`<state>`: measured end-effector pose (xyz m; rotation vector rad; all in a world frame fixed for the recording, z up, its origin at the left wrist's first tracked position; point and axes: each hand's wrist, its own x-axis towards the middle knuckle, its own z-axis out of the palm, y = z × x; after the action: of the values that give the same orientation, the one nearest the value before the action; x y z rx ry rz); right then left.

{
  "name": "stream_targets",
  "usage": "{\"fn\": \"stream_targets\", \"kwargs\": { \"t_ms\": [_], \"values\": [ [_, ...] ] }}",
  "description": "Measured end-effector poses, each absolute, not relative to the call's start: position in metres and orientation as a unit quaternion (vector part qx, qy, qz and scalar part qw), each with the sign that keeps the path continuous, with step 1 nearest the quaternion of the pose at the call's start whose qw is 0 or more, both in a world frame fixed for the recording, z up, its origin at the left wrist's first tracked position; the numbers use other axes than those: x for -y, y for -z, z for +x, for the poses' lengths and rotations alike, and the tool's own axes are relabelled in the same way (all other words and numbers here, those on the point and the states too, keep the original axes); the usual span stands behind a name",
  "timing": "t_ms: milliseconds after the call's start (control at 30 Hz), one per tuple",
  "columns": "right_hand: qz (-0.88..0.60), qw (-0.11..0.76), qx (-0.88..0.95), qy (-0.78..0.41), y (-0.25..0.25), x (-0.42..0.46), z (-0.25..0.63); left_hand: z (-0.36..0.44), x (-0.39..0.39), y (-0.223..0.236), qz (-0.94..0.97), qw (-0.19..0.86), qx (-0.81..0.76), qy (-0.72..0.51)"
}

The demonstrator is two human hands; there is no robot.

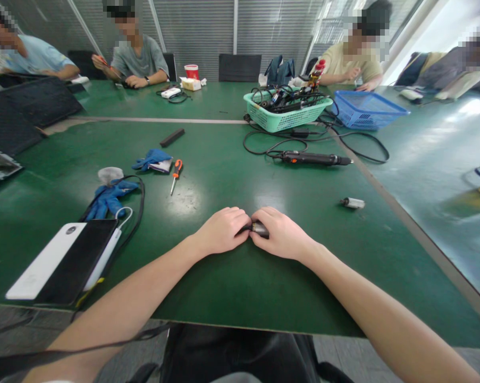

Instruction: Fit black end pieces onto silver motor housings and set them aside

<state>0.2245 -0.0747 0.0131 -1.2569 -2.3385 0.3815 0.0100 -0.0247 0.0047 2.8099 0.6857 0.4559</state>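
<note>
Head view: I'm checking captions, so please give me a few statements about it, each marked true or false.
1. The left hand and right hand meet at a small dark part. True.
2. The orange-handled screwdriver lies on the table. True.
3. The left hand is on the screwdriver. False: it is at the small dark part.
4. The green basket holds dark gear. True.
5. That gear fills the blue basket. False: it is in the green basket.

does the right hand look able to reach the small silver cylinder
Likely yes: only green tabletop shows between the right hand and the silver cylinder, though that hand holds a metal piece.
</note>
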Motion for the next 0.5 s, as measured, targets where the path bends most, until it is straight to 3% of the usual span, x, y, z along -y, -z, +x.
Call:
{"fn": "stream_targets", "kwargs": {
  "t_ms": [500],
  "values": [
    [-0.461,0.223,0.849,-0.13,-0.0152,0.0761,0.2229,0.0107,0.0253,-0.0047,0.953,0.109,-0.238,-0.154]
  ]
}}
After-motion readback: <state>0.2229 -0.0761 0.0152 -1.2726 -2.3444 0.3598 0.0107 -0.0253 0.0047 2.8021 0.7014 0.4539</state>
